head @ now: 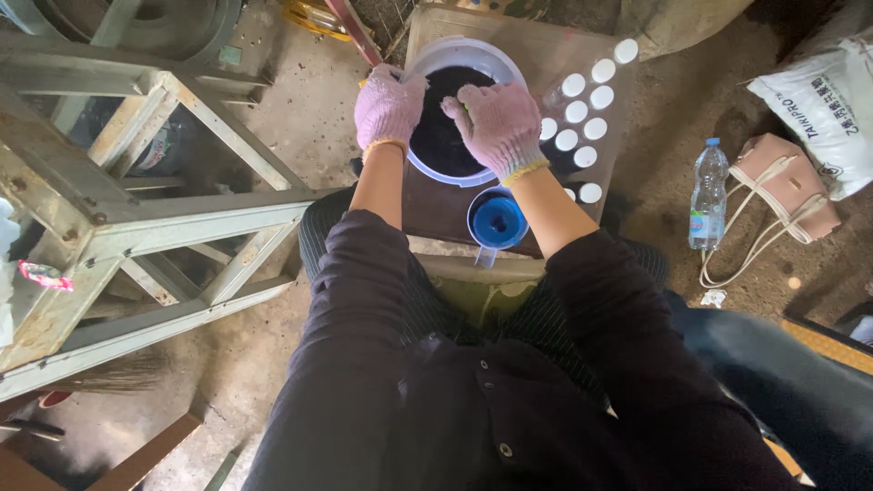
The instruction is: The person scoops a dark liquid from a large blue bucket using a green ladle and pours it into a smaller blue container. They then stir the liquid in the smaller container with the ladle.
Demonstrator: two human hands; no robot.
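Concrete floor lies under a small brown table. Gloved left hand grips the white bucket rim; right hand rests half-curled over its dark contents, holding nothing visible.

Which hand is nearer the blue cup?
Right. The right hand is over the tub of dark material, just above the blue cup; the left hand grips the tub's far-left rim.
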